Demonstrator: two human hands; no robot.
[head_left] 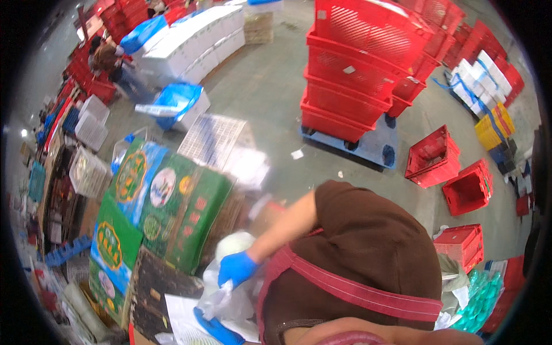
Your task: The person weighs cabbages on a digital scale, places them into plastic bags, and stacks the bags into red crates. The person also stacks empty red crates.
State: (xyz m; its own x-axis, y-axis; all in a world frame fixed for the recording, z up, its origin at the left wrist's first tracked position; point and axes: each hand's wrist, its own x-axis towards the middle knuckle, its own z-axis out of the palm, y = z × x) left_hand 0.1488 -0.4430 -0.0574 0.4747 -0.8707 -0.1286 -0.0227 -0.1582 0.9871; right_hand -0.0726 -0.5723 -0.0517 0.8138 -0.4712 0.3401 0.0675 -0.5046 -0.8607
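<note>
Left hand: one, blue-gloved (219, 330), fingers stretched along the bag; whether they grip I cannot tell.
Right hand: one, blue-gloved (238, 269), fingers closed on the bag's gathered plastic.
Bag: one, thin whitish plastic (232, 302), between both hands, in front of the brown top (368, 247).
Sheet: one, white (181, 317), beside the left hand.
Green printed panels: two, one large (178, 204) and one nearer the left (113, 244), side by side.
Lattice crate: one, white (211, 138), beyond them.
Red floor crates: three, apart (434, 156) (468, 188) (462, 246).
Front red stack: four crates seen (348, 95), on one blue pallet (376, 144).
Co-worker: one (108, 60), far left.
</note>
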